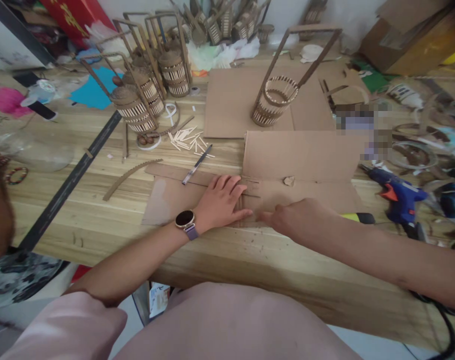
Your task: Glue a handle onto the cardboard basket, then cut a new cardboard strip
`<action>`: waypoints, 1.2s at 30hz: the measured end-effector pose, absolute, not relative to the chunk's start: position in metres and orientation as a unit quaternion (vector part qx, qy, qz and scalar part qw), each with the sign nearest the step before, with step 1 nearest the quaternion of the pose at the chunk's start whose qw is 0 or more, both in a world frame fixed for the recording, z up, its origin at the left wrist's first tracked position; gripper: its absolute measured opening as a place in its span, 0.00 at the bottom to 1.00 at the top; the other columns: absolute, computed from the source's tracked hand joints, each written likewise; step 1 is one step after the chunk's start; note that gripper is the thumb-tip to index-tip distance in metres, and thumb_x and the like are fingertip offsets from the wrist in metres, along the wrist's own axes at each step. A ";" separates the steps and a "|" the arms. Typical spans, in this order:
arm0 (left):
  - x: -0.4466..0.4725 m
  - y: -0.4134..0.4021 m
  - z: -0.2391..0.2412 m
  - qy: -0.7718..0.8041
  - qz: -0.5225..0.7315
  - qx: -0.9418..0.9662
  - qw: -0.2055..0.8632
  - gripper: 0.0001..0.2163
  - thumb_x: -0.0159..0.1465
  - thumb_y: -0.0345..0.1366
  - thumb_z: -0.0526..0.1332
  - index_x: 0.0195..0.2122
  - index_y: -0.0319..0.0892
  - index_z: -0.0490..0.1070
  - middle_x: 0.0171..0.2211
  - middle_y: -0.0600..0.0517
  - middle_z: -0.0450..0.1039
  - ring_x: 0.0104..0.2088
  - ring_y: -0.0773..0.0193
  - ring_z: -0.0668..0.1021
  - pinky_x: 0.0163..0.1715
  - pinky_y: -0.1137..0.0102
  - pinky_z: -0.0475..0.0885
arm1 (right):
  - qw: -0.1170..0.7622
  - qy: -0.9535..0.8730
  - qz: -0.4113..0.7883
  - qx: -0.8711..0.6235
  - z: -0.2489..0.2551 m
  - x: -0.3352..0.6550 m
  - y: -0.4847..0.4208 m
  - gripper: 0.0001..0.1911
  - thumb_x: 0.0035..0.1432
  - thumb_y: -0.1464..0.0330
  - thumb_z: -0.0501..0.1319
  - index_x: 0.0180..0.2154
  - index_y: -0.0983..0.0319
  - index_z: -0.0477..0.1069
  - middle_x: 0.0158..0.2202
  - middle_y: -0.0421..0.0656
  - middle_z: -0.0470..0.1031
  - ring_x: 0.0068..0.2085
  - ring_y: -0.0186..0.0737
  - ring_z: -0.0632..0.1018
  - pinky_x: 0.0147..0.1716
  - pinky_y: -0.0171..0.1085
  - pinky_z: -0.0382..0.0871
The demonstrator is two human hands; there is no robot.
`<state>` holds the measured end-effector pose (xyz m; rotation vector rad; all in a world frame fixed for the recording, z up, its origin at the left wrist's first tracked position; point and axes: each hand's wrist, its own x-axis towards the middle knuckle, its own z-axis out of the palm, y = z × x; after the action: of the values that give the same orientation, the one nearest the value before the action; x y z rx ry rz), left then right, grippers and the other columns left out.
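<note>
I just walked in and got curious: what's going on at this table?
A person's left hand lies spread on flat cardboard. The right hand is curled near the cardboard's front edge; whether it holds anything is unclear. A pen lies beyond the left hand, a tall-handled basket stands on another cardboard sheet farther back, and a blue glue gun lies to the right.

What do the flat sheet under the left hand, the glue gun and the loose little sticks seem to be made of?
Sheet: most likely cardboard, dull and plain brown.
Glue gun: probably hard plastic; evenly coloured blue body with an orange-red trigger.
Sticks: perhaps bare wood, pale, straight and thin; blur hides any grain.
</note>
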<state>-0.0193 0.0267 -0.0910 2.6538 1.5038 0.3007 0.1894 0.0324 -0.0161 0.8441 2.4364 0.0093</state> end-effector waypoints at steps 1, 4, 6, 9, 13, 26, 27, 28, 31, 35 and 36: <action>-0.019 0.027 -0.091 0.491 0.098 0.865 0.037 0.29 0.66 0.57 0.57 0.57 0.38 0.66 0.62 0.38 0.64 0.61 0.45 0.64 0.62 0.50 0.57 | 0.273 0.908 0.007 0.318 -0.017 0.192 0.032 0.27 0.55 0.85 0.54 0.50 0.55 0.74 0.29 0.46 0.80 0.28 0.42 0.80 0.20 0.38 0.47; -0.019 0.026 -0.092 0.495 0.096 0.863 0.037 0.28 0.66 0.57 0.58 0.57 0.38 0.66 0.62 0.38 0.64 0.61 0.44 0.64 0.62 0.51 0.58 | 0.272 0.908 0.009 0.319 -0.020 0.199 0.033 0.28 0.55 0.85 0.54 0.51 0.55 0.74 0.30 0.47 0.80 0.28 0.41 0.80 0.21 0.38 0.48; -0.019 0.026 -0.092 0.495 0.095 0.863 0.039 0.29 0.66 0.57 0.58 0.57 0.38 0.66 0.62 0.39 0.64 0.61 0.44 0.64 0.62 0.51 0.58 | 0.276 0.906 0.004 0.321 -0.021 0.202 0.034 0.28 0.55 0.85 0.54 0.52 0.55 0.73 0.31 0.46 0.80 0.28 0.41 0.79 0.21 0.37 0.49; -0.019 0.027 -0.092 0.495 0.095 0.863 0.040 0.29 0.66 0.57 0.57 0.57 0.38 0.66 0.62 0.39 0.64 0.61 0.44 0.64 0.62 0.51 0.58 | 0.278 0.905 -0.006 0.323 -0.023 0.208 0.036 0.23 0.56 0.83 0.57 0.48 0.56 0.75 0.29 0.44 0.79 0.27 0.40 0.79 0.21 0.36 0.48; -0.019 0.026 -0.092 0.497 0.091 0.862 0.037 0.29 0.66 0.57 0.57 0.58 0.38 0.66 0.62 0.39 0.63 0.61 0.44 0.64 0.63 0.51 0.57 | 0.263 0.909 -0.014 0.324 -0.026 0.216 0.038 0.20 0.58 0.82 0.56 0.47 0.58 0.74 0.28 0.44 0.79 0.27 0.39 0.79 0.21 0.36 0.47; -0.019 0.027 -0.093 0.496 0.099 0.862 0.033 0.28 0.66 0.57 0.58 0.57 0.39 0.67 0.61 0.38 0.64 0.60 0.44 0.64 0.61 0.50 0.59 | 0.244 0.912 -0.082 0.320 -0.023 0.228 0.047 0.14 0.67 0.72 0.53 0.50 0.56 0.72 0.30 0.42 0.80 0.29 0.40 0.80 0.21 0.35 0.48; -0.019 0.027 -0.094 0.496 0.100 0.862 0.032 0.28 0.66 0.57 0.58 0.56 0.39 0.67 0.61 0.38 0.64 0.60 0.44 0.64 0.61 0.50 0.59 | 0.245 0.910 -0.089 0.323 -0.023 0.228 0.047 0.14 0.68 0.70 0.52 0.50 0.56 0.72 0.31 0.42 0.80 0.30 0.40 0.80 0.21 0.35 0.49; -0.018 0.027 -0.094 0.495 0.101 0.862 0.030 0.28 0.66 0.57 0.58 0.56 0.39 0.67 0.61 0.39 0.64 0.60 0.44 0.64 0.61 0.50 0.59 | 0.246 0.907 -0.096 0.327 -0.022 0.228 0.046 0.13 0.69 0.69 0.51 0.49 0.57 0.72 0.31 0.42 0.80 0.30 0.40 0.80 0.21 0.35 0.50; -0.018 0.027 -0.094 0.493 0.102 0.864 0.026 0.28 0.66 0.57 0.58 0.56 0.38 0.67 0.61 0.38 0.64 0.59 0.43 0.65 0.61 0.50 0.59 | 0.243 0.902 -0.109 0.340 -0.024 0.224 0.040 0.13 0.69 0.68 0.50 0.46 0.58 0.72 0.32 0.43 0.80 0.30 0.40 0.80 0.21 0.35 0.49; -0.018 0.027 -0.094 0.493 0.104 0.864 0.028 0.28 0.66 0.56 0.58 0.55 0.36 0.68 0.61 0.37 0.64 0.60 0.43 0.64 0.61 0.50 0.59 | 0.231 0.901 -0.097 0.354 -0.027 0.215 0.036 0.12 0.68 0.69 0.50 0.44 0.58 0.72 0.30 0.42 0.80 0.28 0.40 0.79 0.20 0.36 0.48; -0.018 0.027 -0.094 0.493 0.105 0.863 0.030 0.28 0.66 0.56 0.58 0.56 0.36 0.67 0.61 0.37 0.64 0.60 0.43 0.64 0.61 0.50 0.59 | 0.230 0.903 -0.095 0.351 -0.027 0.213 0.036 0.12 0.68 0.69 0.51 0.44 0.58 0.72 0.30 0.42 0.80 0.28 0.40 0.79 0.20 0.36 0.48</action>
<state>-0.0178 0.0271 -0.0936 2.6614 1.5208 0.3243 0.2129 0.0355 -0.0273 0.9654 2.4839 -0.2600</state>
